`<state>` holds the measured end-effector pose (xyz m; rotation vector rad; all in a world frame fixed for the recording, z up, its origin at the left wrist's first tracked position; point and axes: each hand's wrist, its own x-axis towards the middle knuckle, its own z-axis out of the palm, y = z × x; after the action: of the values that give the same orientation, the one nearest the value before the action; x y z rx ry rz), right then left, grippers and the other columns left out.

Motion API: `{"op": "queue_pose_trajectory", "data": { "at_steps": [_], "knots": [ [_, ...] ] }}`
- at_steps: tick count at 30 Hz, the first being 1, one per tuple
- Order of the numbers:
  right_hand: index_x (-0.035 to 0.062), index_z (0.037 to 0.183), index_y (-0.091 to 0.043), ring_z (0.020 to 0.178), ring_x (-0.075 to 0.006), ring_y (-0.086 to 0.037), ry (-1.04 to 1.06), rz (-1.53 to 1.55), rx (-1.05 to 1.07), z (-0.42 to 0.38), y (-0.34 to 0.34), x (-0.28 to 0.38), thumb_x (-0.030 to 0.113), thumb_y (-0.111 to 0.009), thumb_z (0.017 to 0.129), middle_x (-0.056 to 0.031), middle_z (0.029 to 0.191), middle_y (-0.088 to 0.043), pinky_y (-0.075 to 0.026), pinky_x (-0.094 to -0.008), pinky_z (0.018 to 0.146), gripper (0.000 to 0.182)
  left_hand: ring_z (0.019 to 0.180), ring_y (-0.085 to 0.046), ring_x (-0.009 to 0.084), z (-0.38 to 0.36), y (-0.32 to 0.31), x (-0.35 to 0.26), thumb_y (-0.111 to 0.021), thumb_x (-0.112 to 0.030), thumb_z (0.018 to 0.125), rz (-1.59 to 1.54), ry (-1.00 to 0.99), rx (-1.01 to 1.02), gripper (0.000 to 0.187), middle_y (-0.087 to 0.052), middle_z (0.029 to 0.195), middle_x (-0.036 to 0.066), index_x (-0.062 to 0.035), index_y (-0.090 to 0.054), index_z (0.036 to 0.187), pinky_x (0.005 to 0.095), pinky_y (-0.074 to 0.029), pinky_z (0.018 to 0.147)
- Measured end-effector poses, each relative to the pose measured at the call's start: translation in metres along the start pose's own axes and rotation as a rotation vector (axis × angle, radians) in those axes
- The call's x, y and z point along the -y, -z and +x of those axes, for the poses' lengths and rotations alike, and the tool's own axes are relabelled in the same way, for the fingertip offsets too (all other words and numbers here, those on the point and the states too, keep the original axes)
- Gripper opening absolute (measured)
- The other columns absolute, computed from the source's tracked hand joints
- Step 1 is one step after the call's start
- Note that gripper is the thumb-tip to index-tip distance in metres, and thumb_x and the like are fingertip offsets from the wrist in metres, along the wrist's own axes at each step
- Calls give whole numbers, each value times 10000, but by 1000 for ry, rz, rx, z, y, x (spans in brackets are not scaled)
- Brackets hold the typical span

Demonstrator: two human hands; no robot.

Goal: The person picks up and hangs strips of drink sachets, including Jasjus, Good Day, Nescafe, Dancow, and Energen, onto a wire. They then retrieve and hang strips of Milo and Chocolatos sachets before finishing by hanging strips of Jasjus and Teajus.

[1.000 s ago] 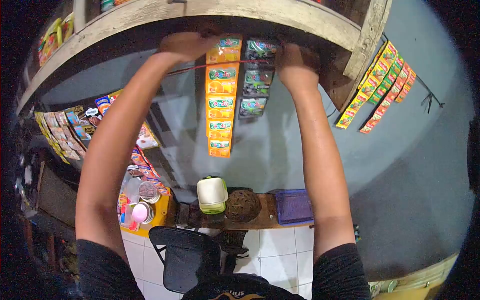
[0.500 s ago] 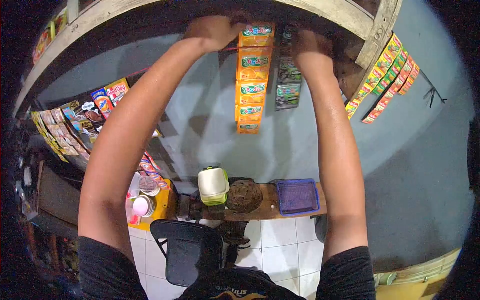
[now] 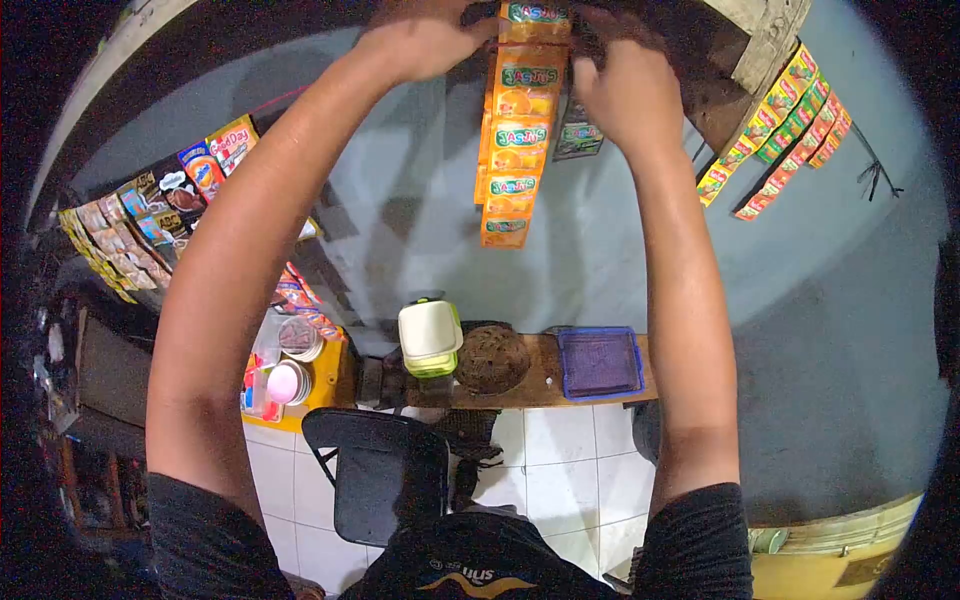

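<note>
A hanging strip of orange drink sachets (image 3: 520,140), printed JasJus, runs down from the top edge between my raised hands. Its upper end leaves the frame. My left hand (image 3: 425,42) is closed at the strip's upper left edge, its fingertips partly lost in shadow. On the other side, my right hand (image 3: 635,85) has its thumb apart from the fingers, which reach toward the strip's upper right edge in the dark. Behind the right hand hangs a strip of dark sachets (image 3: 580,135), partly covered. A thin red string (image 3: 285,97) crosses behind my left forearm.
Coffee sachets (image 3: 150,215) hang at left, yellow, green and red sachets (image 3: 775,135) at right. A wooden beam (image 3: 775,45) borders the top right. Below are a folding chair (image 3: 385,475), a bench (image 3: 545,375) with a blue tray (image 3: 602,362) and a pale-lidded container (image 3: 430,335).
The orange strip's top has shifted right and up, and the strip now leans. My right hand has moved from in front of the dark strip, its thumb now visible. The view has tilted slightly.
</note>
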<state>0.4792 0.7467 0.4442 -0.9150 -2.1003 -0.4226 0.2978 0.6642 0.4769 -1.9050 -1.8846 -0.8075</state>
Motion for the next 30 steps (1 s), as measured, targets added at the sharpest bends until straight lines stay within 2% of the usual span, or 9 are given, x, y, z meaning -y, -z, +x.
{"op": "queue_pose_trajectory", "data": {
  "at_steps": [3, 5, 7, 9, 11, 13, 21, 25, 30],
  "knots": [
    [49, 1070, -593, 1018, -427, -571, 14, 81, -120, -32, 7, 24, 249, -578, 815, -249, 1150, -564, -446, -456, 904, 324, 1212, -448, 348, -25, -6, 7, -503, -377, 899, 85, -108, -134, 437, -488, 1305, 180, -143, -534, 1267, 480, -342, 1003],
    [27, 1145, -576, 1127, -447, -465, 125, 288, -306, -53, 10, 42, 134, -599, 816, -284, 1205, -495, -294, -492, 1055, 347, 1273, -393, 342, -46, -8, 20, -514, -362, 897, 179, -209, -236, 434, -435, 1368, 165, -153, -531, 1276, 514, -286, 1046],
    [19, 1161, -566, 1167, -431, -449, 85, 369, -257, -76, -2, 53, 163, -583, 816, -253, 1275, -465, -343, -448, 1027, 374, 1361, -257, 329, -86, 5, 19, -561, -345, 877, 64, -247, -185, 471, -308, 1460, 141, -179, -503, 1313, 578, -145, 1082],
    [56, 1118, -588, 1114, -401, -519, 215, 473, -379, -101, -22, 61, 233, -600, 809, -245, 1218, -523, -416, -417, 953, 356, 1356, -266, 342, -132, 1, 28, -582, -378, 864, 3, -215, -161, 541, -337, 1441, 164, -194, -450, 1355, 547, -148, 1096],
    [45, 1145, -576, 1218, -370, -447, 121, 613, -263, -145, -13, 89, 191, -644, 801, -236, 1300, -463, -356, -401, 1015, 380, 1293, -396, 307, -198, 8, 26, -572, -368, 842, 118, -295, -218, 438, -463, 1374, 77, -226, -561, 1257, 473, -262, 1083],
    [44, 1161, -567, 1254, -346, -427, 8, 823, -111, -189, -10, 115, 151, -681, 792, -217, 1333, -449, -333, -400, 1034, 401, 1358, -293, 297, -268, 18, 28, -635, -306, 795, -86, -163, -54, 478, -374, 1443, 83, -185, -574, 1253, 501, -157, 1110],
    [43, 1271, -471, 1285, -299, -396, -156, 1154, 495, -339, 4, 159, 116, -648, 841, -184, 1368, -427, -313, -387, 1058, 470, 1300, -384, 289, -531, 19, 36, -641, -140, 821, -680, 556, 80, 429, -435, 1381, 160, -69, -565, 1238, 385, -263, 1075],
    [38, 1331, -413, 1302, -268, -367, -276, 1241, 861, -377, 11, 155, 137, -641, 863, -162, 1391, -399, -302, -383, 1072, 530, 1296, -389, 263, -601, 18, 19, -598, -107, 861, -798, 843, -94, 368, -447, 1369, 158, -52, -566, 1223, 372, -265, 1074],
    [10, 1349, -388, 1295, -244, -374, -387, 1453, 884, -404, 0, 176, 192, -596, 900, -145, 1382, -410, -289, -371, 1075, 528, 1283, -401, 243, -613, 24, -10, -497, -214, 930, -823, 1018, -330, 352, -480, 1346, 138, -31, -557, 1224, 372, -262, 1081]
  ]
}}
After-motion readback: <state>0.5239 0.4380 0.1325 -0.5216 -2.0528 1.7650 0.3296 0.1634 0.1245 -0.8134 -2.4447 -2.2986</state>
